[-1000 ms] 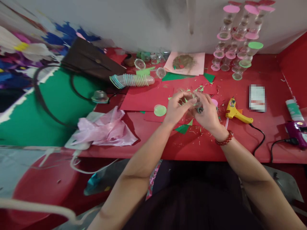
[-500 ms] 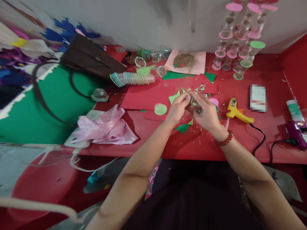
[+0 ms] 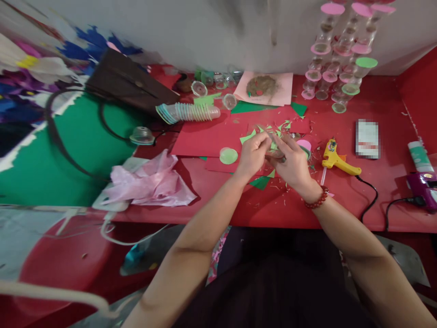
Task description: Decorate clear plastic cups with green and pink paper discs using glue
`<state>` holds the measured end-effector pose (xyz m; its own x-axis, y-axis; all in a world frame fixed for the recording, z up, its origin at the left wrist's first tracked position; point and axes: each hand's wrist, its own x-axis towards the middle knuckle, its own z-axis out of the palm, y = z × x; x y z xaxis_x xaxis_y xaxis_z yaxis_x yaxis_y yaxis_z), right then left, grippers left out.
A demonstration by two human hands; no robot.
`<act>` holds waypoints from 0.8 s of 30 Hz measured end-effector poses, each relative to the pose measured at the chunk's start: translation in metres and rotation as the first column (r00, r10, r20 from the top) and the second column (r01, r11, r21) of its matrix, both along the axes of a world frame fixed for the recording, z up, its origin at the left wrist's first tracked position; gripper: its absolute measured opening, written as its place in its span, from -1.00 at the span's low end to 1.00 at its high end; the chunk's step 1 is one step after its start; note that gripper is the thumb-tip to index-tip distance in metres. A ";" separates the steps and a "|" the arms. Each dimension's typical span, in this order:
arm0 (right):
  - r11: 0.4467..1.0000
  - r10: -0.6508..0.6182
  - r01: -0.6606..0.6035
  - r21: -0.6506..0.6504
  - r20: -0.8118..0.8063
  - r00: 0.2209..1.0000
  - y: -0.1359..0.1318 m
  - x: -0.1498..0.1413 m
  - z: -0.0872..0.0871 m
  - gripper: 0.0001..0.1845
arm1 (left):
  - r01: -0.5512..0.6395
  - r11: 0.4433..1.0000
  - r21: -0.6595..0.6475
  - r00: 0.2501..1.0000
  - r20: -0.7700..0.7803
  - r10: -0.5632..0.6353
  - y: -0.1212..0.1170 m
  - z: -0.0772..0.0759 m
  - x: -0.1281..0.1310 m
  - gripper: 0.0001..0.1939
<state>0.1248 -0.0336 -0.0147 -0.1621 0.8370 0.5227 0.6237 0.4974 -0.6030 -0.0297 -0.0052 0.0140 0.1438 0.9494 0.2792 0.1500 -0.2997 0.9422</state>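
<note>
Over the middle of the table, my left hand (image 3: 253,155) and my right hand (image 3: 292,161) meet around a clear plastic cup (image 3: 276,152). Fingers hide much of the cup, so its exact shape is hard to make out. Thumb and fingers of the left hand are closed at its near-left side; those of the right hand curl over its other side. Green paper scraps (image 3: 247,137) lie beneath and around the hands. A pale green disc (image 3: 228,156) rests to the left, and a pink paper disc (image 3: 305,145) shows just beyond the right hand.
A yellow glue gun (image 3: 339,159) lies to the right, its cord running off the front edge. Stacked cups (image 3: 191,112) lie at back left near a dark bag (image 3: 131,84). Joined cup towers (image 3: 350,50) stand at back right. A pink plastic bag (image 3: 153,180) sits front left.
Both hands stay in nearly the same place around the clear cup. The right hand's fingers have shifted slightly, and the wrist has dipped a little.
</note>
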 end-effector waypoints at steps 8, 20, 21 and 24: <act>0.994 0.038 -0.049 -0.102 -0.104 0.994 -0.002 -0.004 0.004 -0.39 | 0.052 0.980 -0.192 0.941 0.338 0.017 -0.003 -0.007 0.010 -0.62; 0.846 0.069 -0.393 -0.360 -0.658 0.750 0.006 0.007 0.022 -0.55 | -0.028 0.994 0.104 0.998 0.060 0.022 0.001 0.002 -0.007 -0.76; 0.824 0.055 -0.418 -0.383 -0.680 0.731 0.006 0.008 0.023 -0.53 | -0.026 0.989 0.149 1.000 0.011 0.025 0.000 0.005 -0.008 -0.72; 0.773 0.027 -0.475 -0.420 -0.727 0.686 0.005 0.006 0.028 -0.45 | -0.056 0.958 0.282 0.996 -0.057 0.075 -0.003 0.007 -0.008 -0.76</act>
